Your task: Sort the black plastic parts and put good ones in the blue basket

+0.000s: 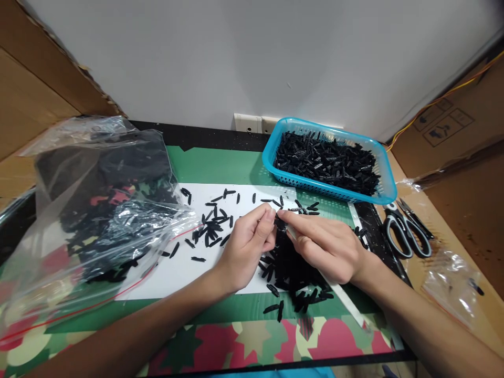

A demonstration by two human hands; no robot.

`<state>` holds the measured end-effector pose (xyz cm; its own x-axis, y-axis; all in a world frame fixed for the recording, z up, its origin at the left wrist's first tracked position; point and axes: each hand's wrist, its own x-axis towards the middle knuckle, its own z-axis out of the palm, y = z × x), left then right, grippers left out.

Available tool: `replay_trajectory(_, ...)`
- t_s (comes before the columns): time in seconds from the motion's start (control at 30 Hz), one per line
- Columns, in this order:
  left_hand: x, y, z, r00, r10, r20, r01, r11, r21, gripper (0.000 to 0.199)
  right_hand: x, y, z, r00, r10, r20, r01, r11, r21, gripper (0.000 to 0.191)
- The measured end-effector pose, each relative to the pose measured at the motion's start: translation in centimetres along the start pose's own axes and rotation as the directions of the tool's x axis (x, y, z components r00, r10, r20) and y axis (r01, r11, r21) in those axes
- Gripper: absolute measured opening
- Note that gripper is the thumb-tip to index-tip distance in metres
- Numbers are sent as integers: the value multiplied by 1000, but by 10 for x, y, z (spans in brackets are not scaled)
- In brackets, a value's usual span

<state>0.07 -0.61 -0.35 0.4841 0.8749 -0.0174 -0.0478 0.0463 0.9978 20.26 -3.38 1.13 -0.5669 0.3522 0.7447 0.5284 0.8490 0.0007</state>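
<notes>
The left hand (246,247) was closed at thumb and forefinger, and seemed to pinch a small black piece (277,215) at the middle of the view, above the near heap. The right hand (331,249) met it from 3 o'clock, forefinger stretched out to the pinched tips; a pale strip (342,300) ran beneath this hand towards 5 o'clock, and whether the fingers gripped it could not be told.

Just below the hands, at 5 o'clock, lay a heap of black pieces (295,265), with loose ones (212,231) scattered towards 9 o'clock over a white sheet (177,281). A blue basket (389,173) full of like pieces stood at 2 o'clock, scissors (407,231) lay at 3 o'clock, and a clear plastic bag (137,220) slumped at 9 o'clock.

The small piece looked very light and thin, perhaps stiff enough to keep its shape yet apt to snap or spring away if squeezed hard. Its best hold was likely a soft fingertip pinch on the long sides near one end, leaving the other end free; its slipperiness could not be judged
</notes>
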Motion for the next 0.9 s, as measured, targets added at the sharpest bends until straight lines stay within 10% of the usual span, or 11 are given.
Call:
replay_trajectory(0.47, 0, -2, -4, 999, -12, 40, 15, 998, -59, 42, -8, 2, 5, 978, 193, -76, -198, 978, -68, 22)
replay_trajectory(0.9, -5, -2, -2, 986, 104, -133, -96, 994, 59, 44, 8, -13, -4, 807, 591, 24, -523, 694, 496, 18)
